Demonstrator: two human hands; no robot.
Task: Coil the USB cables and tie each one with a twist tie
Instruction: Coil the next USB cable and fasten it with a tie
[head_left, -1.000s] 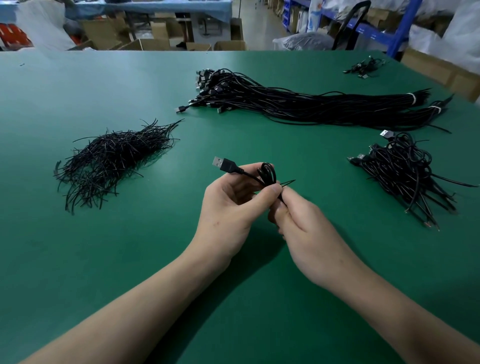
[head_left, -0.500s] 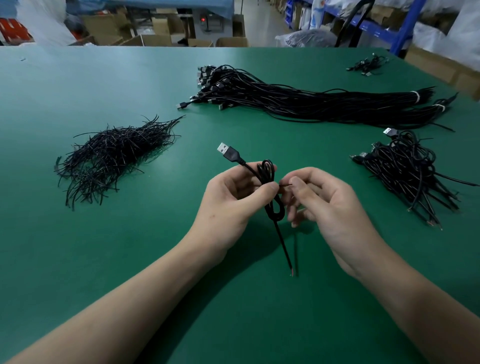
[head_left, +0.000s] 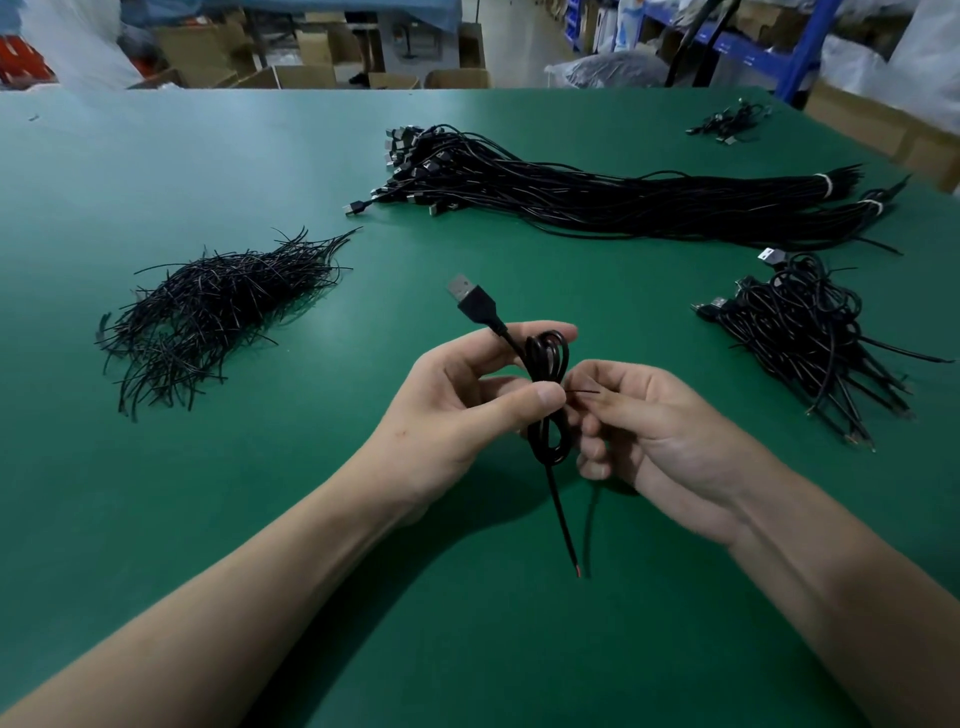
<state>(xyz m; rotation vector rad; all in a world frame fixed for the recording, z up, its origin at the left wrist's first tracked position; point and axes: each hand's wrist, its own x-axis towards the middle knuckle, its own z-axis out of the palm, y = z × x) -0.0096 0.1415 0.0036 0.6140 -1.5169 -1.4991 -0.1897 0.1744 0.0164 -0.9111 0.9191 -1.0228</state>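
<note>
Green table (head_left: 260, 545), near part bare under both forearms. Left hand (head_left: 457, 410) pinches coiled USB cable (head_left: 546, 358) at mid-coil, thumb against curled fingers; held above table centre. Cable's loose tail (head_left: 562, 519) hangs down, plug (head_left: 470, 299) sticks up-left. Right hand (head_left: 660, 436), fingers curled, pinches thin twist tie (head_left: 583, 391) just beside the coil. Left: twist tie pile (head_left: 208, 312), well apart. Right: pile of coiled cables (head_left: 810, 338), near table edge. Far: long bundle of uncoiled cables (head_left: 623, 202); a few more cables (head_left: 727, 122) at far right corner. Beyond far edge: cardboard boxes (head_left: 306, 75), blue shelving (head_left: 810, 47).
</note>
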